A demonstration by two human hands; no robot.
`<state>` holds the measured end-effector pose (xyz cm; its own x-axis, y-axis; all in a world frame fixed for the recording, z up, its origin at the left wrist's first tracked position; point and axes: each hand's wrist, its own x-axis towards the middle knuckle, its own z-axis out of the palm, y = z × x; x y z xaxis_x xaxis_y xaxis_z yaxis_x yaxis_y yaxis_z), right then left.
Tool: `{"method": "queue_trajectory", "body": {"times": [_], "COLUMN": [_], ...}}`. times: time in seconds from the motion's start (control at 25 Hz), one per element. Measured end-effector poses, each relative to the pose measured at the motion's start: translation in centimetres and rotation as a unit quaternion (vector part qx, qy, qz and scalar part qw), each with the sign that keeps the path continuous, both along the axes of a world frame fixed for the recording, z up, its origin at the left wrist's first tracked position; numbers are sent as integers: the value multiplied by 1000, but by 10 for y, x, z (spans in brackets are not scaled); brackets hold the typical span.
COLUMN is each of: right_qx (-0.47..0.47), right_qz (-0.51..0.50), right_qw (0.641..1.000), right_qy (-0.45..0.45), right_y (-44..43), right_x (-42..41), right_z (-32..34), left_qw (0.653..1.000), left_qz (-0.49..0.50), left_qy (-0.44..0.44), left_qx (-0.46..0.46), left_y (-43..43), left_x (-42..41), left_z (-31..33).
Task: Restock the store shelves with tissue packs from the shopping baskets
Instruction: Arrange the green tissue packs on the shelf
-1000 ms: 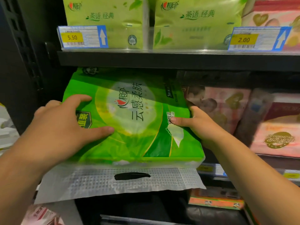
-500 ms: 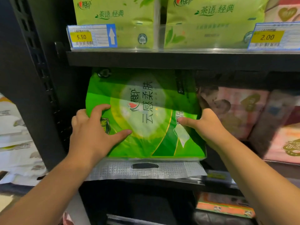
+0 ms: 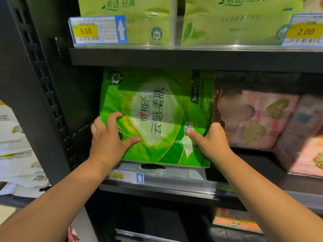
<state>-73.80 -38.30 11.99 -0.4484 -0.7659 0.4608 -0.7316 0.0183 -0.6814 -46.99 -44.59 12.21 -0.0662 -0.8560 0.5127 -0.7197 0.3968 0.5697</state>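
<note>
**A:** What does the dark shelving unit (image 3: 157,60) hold?

**B:** On the upper shelf, two pale green packs (image 3: 132,23) side by side. On the middle shelf (image 3: 174,187), pink packs (image 3: 253,119) to the right, and the green tissue pack (image 3: 157,105) at the left end, just beside them.

**A:** How does the green one look?

**B:** Glossy bright green, with a pale oval and dark lettering running sideways. Its clear handle strip (image 3: 157,169) lies at the near shelf edge.

**A:** And the hands?

**B:** The left hand (image 3: 108,142) grasps the left edge, fingers arched on the front. The right hand (image 3: 213,142) clasps the right edge, thumb in front, fingers hidden behind.

**A:** Any tags?

**B:** A 5.50 tag (image 3: 97,30) on the left, a 2.00 tag (image 3: 305,31) on the right
</note>
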Motion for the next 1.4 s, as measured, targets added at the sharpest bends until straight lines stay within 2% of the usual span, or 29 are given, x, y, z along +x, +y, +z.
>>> {"method": "queue_trajectory", "body": {"times": [0.12,0.2,0.32,0.4,0.68,0.8,0.88,0.96,1.04,1.12,1.2,1.28,1.32,1.4], "right_qx": [-5,5,73,107,78,133,153,104,27,-18,-26,-70,-67,16], "right_qz": [7,34,72,101,67,49,74,72,54,39,36,39,30,-17], "right_qw": [1000,999,994,988,995,989,984,991,998,996,986,979,979,980], "right_qy": [-7,-31,-49,-36,9,43,52,34,7,75,159,189,192,200], "right_y": [2,6,26,37,23,18,17,16,13,9,7,0,-3,-10], "right_x": [2,3,5,6,3,-5,-14,-24,-36,-43,-47,-53,-55,-58], "right_z": [2,4,7,6,-1,1,4,6,9,13,17,18,22,29], "left_qw": [999,991,950,924,907,896,875,846,833,825,800,775,770,773], "left_qz": [16,24,-29,-41,-11,-27,-82,-145,-168,-167,-177,-200,-205,-204], "left_qy": [-46,-110,-286,-345,-371,-397,-423,-439,-448,-457,-473,-483,-481,-469], "left_qx": [-8,-64,-121,-156,-198,-199,-220,-268,-278,-287,-322,-355,-366,-376], "left_y": [2,7,12,10,0,1,7,17,22,20,16,15,14,11], "left_x": [1,2,-8,-16,-30,-39,-52,-72,-96,-114,-126,-132,-133,-135], "left_z": [-3,-4,-8,-14,-12,0,5,5,2,2,2,-1,-2,-4]}}
